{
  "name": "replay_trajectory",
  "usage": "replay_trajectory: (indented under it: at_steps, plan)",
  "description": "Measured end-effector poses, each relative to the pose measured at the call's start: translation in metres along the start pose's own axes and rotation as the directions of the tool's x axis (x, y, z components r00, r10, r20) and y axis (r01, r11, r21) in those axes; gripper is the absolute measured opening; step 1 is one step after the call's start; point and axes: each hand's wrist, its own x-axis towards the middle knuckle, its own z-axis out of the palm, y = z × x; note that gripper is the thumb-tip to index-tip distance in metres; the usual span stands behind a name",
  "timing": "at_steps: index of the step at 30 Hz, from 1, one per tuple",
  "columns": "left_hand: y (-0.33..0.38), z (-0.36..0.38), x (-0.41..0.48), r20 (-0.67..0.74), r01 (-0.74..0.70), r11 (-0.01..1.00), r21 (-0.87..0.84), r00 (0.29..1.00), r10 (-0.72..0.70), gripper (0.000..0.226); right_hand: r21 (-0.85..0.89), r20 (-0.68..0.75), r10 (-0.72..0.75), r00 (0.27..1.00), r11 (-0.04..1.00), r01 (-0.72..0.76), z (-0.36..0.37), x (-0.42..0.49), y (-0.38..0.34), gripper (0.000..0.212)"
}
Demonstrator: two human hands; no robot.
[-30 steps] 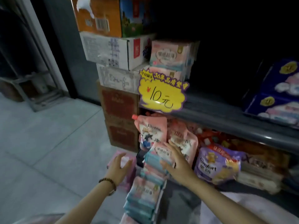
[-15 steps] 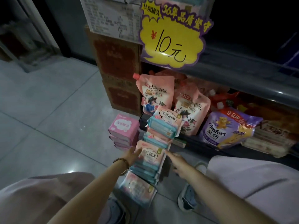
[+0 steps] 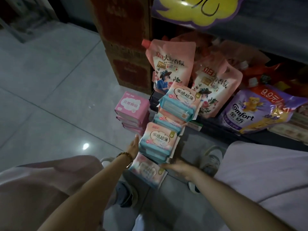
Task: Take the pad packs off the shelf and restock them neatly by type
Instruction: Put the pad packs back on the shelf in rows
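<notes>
Pad packs in pink-and-teal wrappers, piled as a leaning column on the tiled floor, just in front of the bottom shelf, with the topmost one against the pouches there. Left hand, beaded bracelet at the wrist, fingers straight and together, laid flat against the column's left side. Right hand low at the column's right base, fingers stretched toward the lowest packs, tips partly hidden beneath them. One loose pack of the same kind, tilted at the foot of the column between the two wrists. Just left of the column, a short stack of plain pink packs on the floor; touching or not, hard to say. On the bottom shelf: two pink spouted pouches upright side by side, and a purple Comfort bag lying to their right. Closed cardboard boxes stacked left of the shelf, contents unseen. Yellow price sign above the pouches.
</notes>
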Motion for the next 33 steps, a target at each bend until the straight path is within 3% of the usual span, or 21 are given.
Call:
replay_trajectory:
  at_steps: [8,13,17,21,23,24,26,27,29,31,33]
  plan:
    - [-0.053,0.001,0.022,-0.06,0.242,0.959,0.148,0.97,-0.236,0.066,0.059,0.003,0.302,0.953,0.952,-0.302,0.015,0.037,0.052,0.061]
    - [-0.079,0.005,0.031,-0.012,0.334,0.939,0.082,0.943,-0.334,0.058,0.189,0.018,0.34,0.94,0.922,-0.337,0.02,0.055,0.077,0.087]
    - [-0.076,0.009,0.035,0.05,0.39,0.919,0.056,0.918,-0.392,0.063,0.28,-0.005,0.379,0.926,0.889,-0.362,0.024,0.076,0.089,0.072]
    - [-0.059,0.015,0.031,0.111,0.327,0.901,0.285,0.922,-0.37,0.051,0.347,0.004,0.359,0.933,0.875,-0.338,0.029,0.084,0.091,0.058]
    - [-0.079,0.003,0.041,-0.033,0.15,0.942,0.301,0.989,-0.147,0.054,0.322,-0.02,0.354,0.935,0.888,-0.329,0.028,0.08,0.09,0.052]
    - [-0.107,-0.008,0.059,-0.102,0.152,0.946,0.286,0.987,-0.128,0.067,0.315,-0.024,0.339,0.94,0.895,-0.315,0.027,0.081,0.09,0.054]
    - [-0.152,-0.031,0.086,0.065,0.312,0.899,0.308,0.936,-0.347,0.095,0.301,0.011,0.315,0.949,0.904,-0.304,0.026,0.074,0.081,0.049]
    - [-0.153,-0.044,0.087,0.166,0.393,0.873,0.287,0.878,-0.45,0.088,0.288,0.037,0.306,0.951,0.908,-0.304,0.027,0.069,0.074,0.044]
    - [-0.089,-0.06,0.033,0.232,0.443,0.852,0.278,0.83,-0.507,0.05,0.211,0.095,0.281,0.955,0.932,-0.295,0.03,0.058,0.06,0.044]
    - [-0.052,-0.071,0.009,0.199,0.299,0.879,0.372,0.899,-0.39,0.024,0.132,0.155,0.231,0.96,0.959,-0.252,0.036,0.045,0.043,0.047]
    - [-0.025,-0.093,-0.016,0.207,0.257,0.902,0.347,0.917,-0.341,0.025,0.073,0.182,0.153,0.971,0.983,-0.168,0.045,0.029,0.027,0.054]
